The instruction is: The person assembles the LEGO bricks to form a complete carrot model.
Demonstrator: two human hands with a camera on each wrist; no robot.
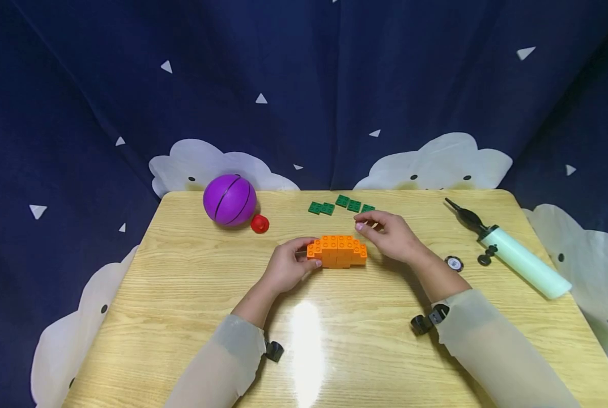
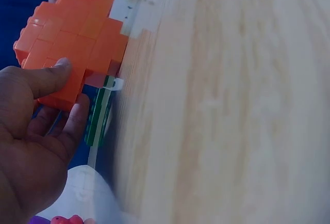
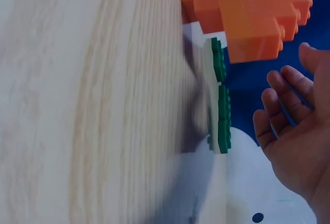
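A stepped block built of orange toy bricks (image 1: 336, 252) stands near the middle of the wooden table. My left hand (image 1: 285, 265) grips its left end, the thumb (image 2: 56, 74) pressing the near face and the fingers behind. To the right of the build, my right hand (image 1: 389, 235) hovers with loosely bent fingers and nothing between them. The right wrist view shows that hand's fingers (image 3: 276, 97) apart from the orange bricks. Several flat green bricks (image 1: 354, 205) lie behind the build, one partly hidden by the right hand.
At the back left sit a purple ball (image 1: 229, 199) and a small red hat-shaped piece (image 1: 260, 224). Off to the right lie a pale green hand pump (image 1: 530, 266), a black-and-white chip (image 1: 454, 263) and small black round pieces (image 1: 484, 260). A dark blue curtain (image 1: 314, 85) hangs behind the table.
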